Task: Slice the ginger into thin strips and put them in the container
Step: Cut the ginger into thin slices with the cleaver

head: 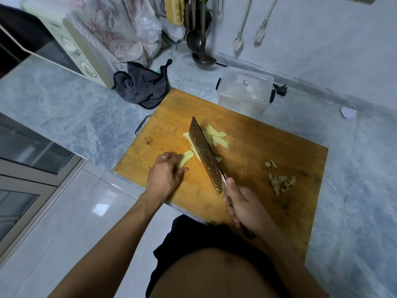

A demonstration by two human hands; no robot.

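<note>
A wooden cutting board (pixel 247 134) lies on the marble counter. My left hand (pixel 166 175) holds a pale peeled ginger piece (pixel 185 161) down on the board with curled fingers. My right hand (pixel 243 208) grips the handle of a ribbed cleaver (pixel 204 151), its blade standing on the board just right of that piece. Several cut ginger slices (pixel 216 136) lie beyond and right of the blade. A clear plastic container (pixel 245 91) with black clips stands at the board's far edge.
Ginger peel scraps (pixel 280 180) lie on the board's right side. A dark cloth (pixel 142 87) sits left of the board's far corner, beside a cream microwave (pixel 64 46). Ladles (pixel 202 54) hang at the back wall. A paper scrap (pixel 348 112) lies at right.
</note>
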